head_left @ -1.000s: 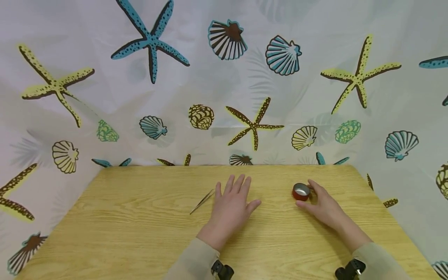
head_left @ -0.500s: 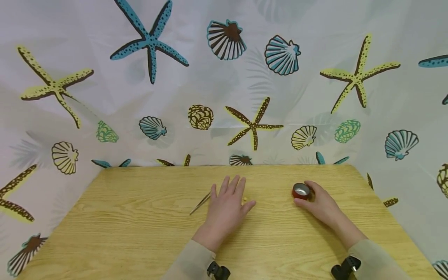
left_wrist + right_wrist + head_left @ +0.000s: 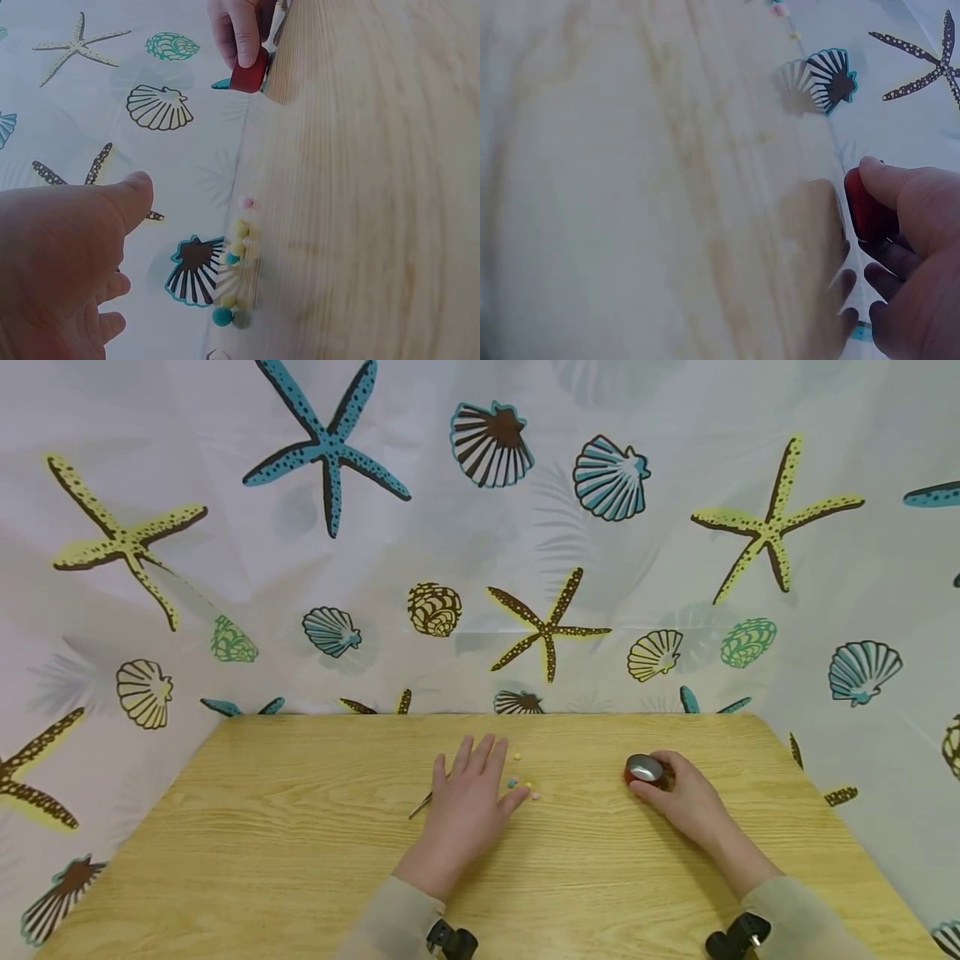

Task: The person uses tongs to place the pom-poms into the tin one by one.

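Observation:
My right hand (image 3: 693, 802) grips a small round red tin (image 3: 632, 777) with a bare silvery inside, thumb at the near side and fingers behind. The tin's mouth tips slightly toward me. In the right wrist view the thumb (image 3: 885, 181) presses on the red wall (image 3: 870, 210). My left hand (image 3: 467, 806) is spread palm down with straight fingers and holds nothing. It partly covers slim metal tweezers (image 3: 422, 806). Just right of its thumb lie several tiny balls: a blue one (image 3: 512, 783), a pink one (image 3: 536, 796) and yellow ones (image 3: 517, 757).
The wooden table (image 3: 300, 860) runs back to a hanging cloth (image 3: 480, 543) printed with starfish and shells, which also closes off both sides. Small cameras are strapped on the left wrist (image 3: 452, 939) and the right wrist (image 3: 738, 935).
My left hand has moved left, uncovering the tiny balls and covering more of the tweezers. The right fingers have closed in on the tin, which now tilts a little.

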### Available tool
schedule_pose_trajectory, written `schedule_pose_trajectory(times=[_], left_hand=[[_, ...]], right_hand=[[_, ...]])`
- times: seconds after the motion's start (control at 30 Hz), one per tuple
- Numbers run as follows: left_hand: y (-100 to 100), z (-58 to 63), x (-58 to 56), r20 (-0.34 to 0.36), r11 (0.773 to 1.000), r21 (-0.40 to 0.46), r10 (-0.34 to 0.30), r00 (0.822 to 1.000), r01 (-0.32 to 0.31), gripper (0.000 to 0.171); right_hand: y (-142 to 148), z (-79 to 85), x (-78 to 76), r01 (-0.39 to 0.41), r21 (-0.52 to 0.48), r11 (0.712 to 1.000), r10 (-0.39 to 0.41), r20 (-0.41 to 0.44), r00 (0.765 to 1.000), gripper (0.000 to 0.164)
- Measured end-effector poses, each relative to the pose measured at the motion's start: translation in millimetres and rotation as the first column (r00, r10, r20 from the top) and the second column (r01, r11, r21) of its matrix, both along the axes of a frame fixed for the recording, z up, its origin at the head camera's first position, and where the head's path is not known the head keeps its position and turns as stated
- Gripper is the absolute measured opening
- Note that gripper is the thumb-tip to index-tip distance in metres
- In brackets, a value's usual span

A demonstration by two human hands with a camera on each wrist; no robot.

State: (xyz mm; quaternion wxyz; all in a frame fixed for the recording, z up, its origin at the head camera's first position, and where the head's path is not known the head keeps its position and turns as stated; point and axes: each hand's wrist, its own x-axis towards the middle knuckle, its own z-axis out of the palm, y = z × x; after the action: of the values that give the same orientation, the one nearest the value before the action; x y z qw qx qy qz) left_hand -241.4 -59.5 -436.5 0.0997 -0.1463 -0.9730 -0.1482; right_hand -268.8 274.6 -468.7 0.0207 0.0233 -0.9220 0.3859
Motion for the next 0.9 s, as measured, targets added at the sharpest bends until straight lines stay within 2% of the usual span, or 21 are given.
schedule_pose_trajectory(times=[0.2, 0.7, 0.9], left_hand=[[-8.4, -3.5, -0.6, 0.004, 0.999, 0.032, 0.012, 1.000, -0.012, 0.077], [-38.4, -8.8, 2.1, 0.000, 0.999, 0.012, 0.042, 0.999, -0.042, 0.076], [-51.7, -12.7, 1.7, 0.010, 0.999, 0.037, 0.038, 0.999, -0.039, 0.076]], right_hand=[[-9.5, 1.6, 2.1, -0.013, -0.035, 0.999, 0.012, -0.015, 1.000, 0.067], [-33.7, 3.8, 6.4, -0.095, -0.064, 0.993, 0.093, -0.032, 0.995, 0.066], [-43.1, 2.1, 6.5, -0.116, -0.094, 0.989, 0.115, -0.012, 0.993, 0.065]])
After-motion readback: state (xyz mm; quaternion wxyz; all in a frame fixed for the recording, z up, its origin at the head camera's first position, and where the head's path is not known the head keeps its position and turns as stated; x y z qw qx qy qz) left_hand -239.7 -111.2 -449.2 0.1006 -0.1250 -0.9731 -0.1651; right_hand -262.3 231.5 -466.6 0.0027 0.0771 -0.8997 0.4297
